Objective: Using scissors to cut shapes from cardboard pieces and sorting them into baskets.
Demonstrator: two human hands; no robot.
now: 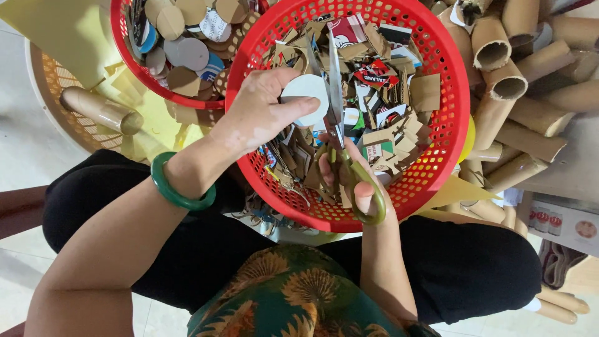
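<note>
A white card disc (304,93) sits pinched in my left hand (262,109), thumb across its face, over the near red basket (449,81). My right hand (349,181) grips the scissors (340,125), fingers through the green loops, blades nearly closed with their edge touching the disc's right side. Under my fingers the basket is full of card scraps (387,125). Beyond my left fingers a second red basket (125,43) holds cut discs. To the right of my fingers lie card tubes (518,87). A green bangle (178,190) circles my left wrist.
</note>
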